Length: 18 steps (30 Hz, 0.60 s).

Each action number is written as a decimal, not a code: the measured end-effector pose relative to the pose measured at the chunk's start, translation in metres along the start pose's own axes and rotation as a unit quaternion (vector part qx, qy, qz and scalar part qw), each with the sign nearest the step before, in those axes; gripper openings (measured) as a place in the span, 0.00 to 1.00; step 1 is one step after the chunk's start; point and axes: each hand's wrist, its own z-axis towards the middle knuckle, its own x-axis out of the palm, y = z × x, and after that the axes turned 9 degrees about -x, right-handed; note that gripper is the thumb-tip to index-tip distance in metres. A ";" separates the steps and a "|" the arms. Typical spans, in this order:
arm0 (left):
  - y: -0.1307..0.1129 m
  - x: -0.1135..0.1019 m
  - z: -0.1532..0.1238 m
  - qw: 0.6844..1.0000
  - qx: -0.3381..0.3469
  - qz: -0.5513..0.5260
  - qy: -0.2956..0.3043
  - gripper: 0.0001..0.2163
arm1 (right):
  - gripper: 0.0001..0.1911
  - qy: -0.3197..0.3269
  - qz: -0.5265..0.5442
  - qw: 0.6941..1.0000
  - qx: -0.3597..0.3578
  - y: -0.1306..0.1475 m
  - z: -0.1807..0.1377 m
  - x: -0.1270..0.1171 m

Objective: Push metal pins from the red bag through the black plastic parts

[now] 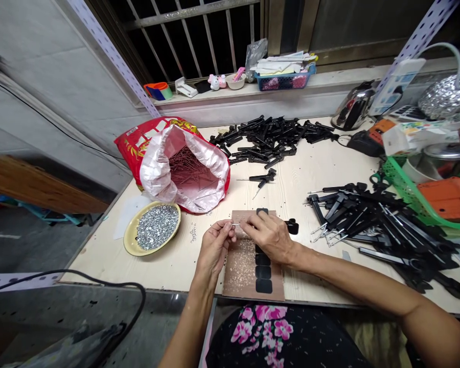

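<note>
Above a brown board [235, 271], my two hands meet at a thin metal rod [235, 224]. The fingertips of my left hand [214, 245] are pinched at the rod's left end; anything small between them is too hidden to make out. My right hand [270, 236] is closed over a black plastic part [292, 226], whose end pokes out to the right, and its fingertips are at the rod's other end. Beneath that hand a row of black square pads [263, 272] runs along the board. A yellow bowl [127, 244] of small metal pieces stands to the left.
A red sack [132, 148] full of thin rods lies open behind the bowl. Black plastic parts [270, 134] are heaped at the back, with rod-fitted ones [368, 220] piled right. A green basket [400, 186] and a kettle [352, 107] stand farther right.
</note>
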 end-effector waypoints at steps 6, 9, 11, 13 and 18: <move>0.001 0.002 -0.001 0.995 0.071 0.048 -0.044 0.12 | 0.12 0.027 0.268 0.958 0.101 -0.010 0.000 -0.006; -0.003 0.003 0.001 1.000 -0.004 -0.025 -0.006 0.15 | 0.09 -0.003 0.200 0.974 0.108 -0.008 -0.002 -0.007; -0.005 0.004 0.002 0.999 -0.024 -0.042 0.005 0.16 | 0.09 0.005 0.158 0.983 0.095 -0.005 -0.003 -0.007; -0.004 0.005 0.003 0.999 -0.025 -0.045 0.007 0.15 | 0.10 0.008 0.126 0.988 0.086 -0.003 -0.003 -0.006; -0.002 0.005 0.003 1.000 -0.016 -0.023 0.010 0.14 | 0.11 0.002 0.080 0.993 0.083 -0.001 -0.001 -0.007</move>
